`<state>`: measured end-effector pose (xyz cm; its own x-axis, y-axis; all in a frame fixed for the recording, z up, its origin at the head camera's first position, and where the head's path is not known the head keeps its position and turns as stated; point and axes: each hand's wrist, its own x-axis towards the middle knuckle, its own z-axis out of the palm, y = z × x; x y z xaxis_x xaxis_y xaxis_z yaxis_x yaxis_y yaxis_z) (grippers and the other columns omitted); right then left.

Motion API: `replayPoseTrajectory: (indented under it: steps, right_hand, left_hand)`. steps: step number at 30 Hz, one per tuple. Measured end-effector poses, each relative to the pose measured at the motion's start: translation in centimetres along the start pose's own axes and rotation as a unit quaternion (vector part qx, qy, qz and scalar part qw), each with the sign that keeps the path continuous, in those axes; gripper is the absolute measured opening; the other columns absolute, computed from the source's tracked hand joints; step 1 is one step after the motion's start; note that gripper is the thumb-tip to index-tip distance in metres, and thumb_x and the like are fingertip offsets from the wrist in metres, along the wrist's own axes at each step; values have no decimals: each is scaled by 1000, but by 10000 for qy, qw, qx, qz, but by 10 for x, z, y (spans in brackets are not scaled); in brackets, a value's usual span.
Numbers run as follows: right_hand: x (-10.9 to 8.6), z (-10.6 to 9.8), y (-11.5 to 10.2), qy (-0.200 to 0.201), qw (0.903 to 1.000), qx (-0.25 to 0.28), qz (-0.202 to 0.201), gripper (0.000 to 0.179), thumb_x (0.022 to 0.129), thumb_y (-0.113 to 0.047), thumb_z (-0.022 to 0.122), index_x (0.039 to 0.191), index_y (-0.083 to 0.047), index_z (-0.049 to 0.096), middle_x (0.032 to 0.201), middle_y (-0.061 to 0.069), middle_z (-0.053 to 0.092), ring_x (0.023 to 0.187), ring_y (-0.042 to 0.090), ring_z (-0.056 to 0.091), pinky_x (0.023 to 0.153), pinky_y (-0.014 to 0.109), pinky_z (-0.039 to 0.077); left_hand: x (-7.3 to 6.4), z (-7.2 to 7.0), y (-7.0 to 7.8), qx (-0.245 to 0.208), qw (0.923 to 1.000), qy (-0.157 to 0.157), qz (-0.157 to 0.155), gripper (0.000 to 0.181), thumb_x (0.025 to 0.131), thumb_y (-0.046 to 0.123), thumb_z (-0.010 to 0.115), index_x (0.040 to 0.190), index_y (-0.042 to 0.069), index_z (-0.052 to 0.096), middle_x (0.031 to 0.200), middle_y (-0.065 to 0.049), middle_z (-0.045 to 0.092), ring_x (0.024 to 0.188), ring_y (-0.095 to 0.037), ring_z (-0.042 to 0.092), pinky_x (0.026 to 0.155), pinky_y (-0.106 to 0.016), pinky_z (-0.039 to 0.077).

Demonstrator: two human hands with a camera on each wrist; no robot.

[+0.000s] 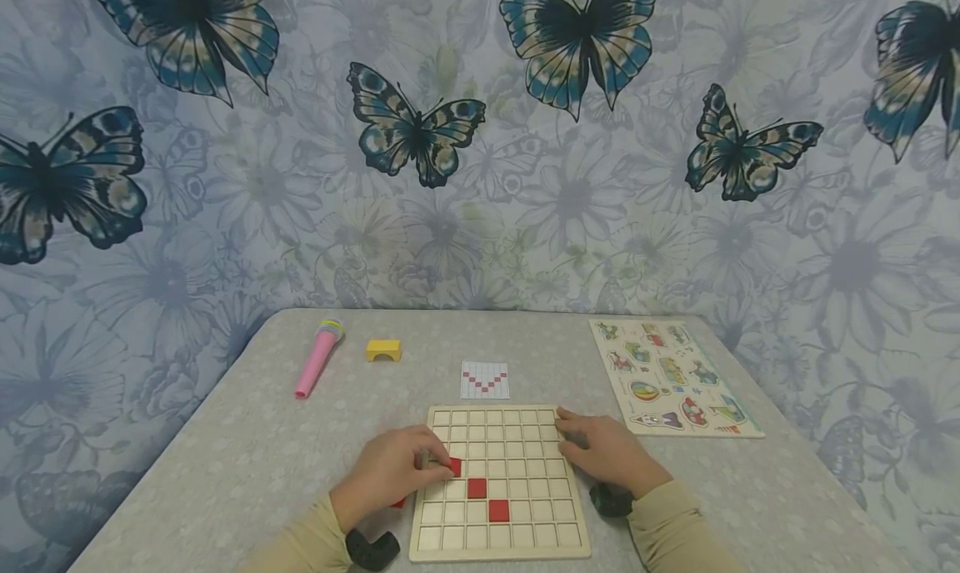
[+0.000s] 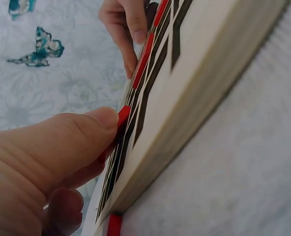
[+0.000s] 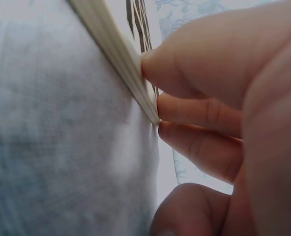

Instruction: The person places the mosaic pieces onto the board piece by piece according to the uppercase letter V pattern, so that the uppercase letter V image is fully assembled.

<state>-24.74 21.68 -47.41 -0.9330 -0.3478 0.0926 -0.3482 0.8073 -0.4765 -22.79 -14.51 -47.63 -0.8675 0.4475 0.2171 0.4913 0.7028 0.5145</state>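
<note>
Tile (image 1: 456, 467), red, sits over the board's (image 1: 455, 538) left side, pinched by left hand (image 1: 393, 465), thumb against fingers; partly covered, seating unclear. No clear long axis; board columns run near to far. Right hand (image 1: 603, 448), fingers loosely extended, touches board's right edge near far corner. Another red piece (image 1: 398, 503) mostly hidden behind left hand. Pattern card (image 1: 484, 380) beyond board.

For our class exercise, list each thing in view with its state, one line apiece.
Left hand: pinching a red tile; seated or not, cannot tell
Right hand: touching the board's edge
Grid board: flat on the table
Two other red tiles: set in squares
Red piece beside the board: partly hidden
Pattern card: flat, pattern showing
Pink microphone: lying down
Picture board: flat
</note>
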Motion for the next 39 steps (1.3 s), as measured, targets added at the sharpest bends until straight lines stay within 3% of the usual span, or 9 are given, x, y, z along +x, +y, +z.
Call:
replayPoseTrajectory:
  steps: [20,27,31,35,39]
  right_hand:
    - [1,1,3,-44,9999,3,-113,40,98,-28,69,134,-11,69,152,-1,56,138,32,54,108,52,46]
    - [0,1,2,-26,10000,6,-67,40,97,-27,69,134,-11,70,151,-1,56,138,32,54,108,52,46]
    - [0,1,1,-46,10000,27,-5,40,98,-28,69,134,-12,69,152,-2,56,139,31,53,110,52,44]
    - [0,1,0,-70,10000,7,-10,40,98,-29,68,135,-12,69,152,-1,56,139,32,53,110,52,44]
    - [-1,-1,0,-80,10000,-23,-31,40,98,-29,68,134,-12,69,152,-1,56,138,32,54,109,53,45]
  left_hand:
    - [-1,7,2,-251,9992,-92,285,6,88,35,82,92,36,79,98,22,69,49,3,46,49,-20,38]
    - [-2,7,2,-273,9991,-59,315,4,90,32,81,94,34,80,99,22,70,53,5,47,51,-20,39]
    - [-2,3,1,-147,9997,163,91,7,91,34,79,98,33,80,100,20,70,57,5,49,52,-21,41]
    - [-1,-11,-4,118,9977,486,-459,12,90,28,79,102,31,79,97,20,69,59,1,48,50,-23,40]
    - [-2,-31,-16,179,9968,275,-724,15,89,20,79,100,30,78,91,19,67,56,-3,48,48,-25,40]
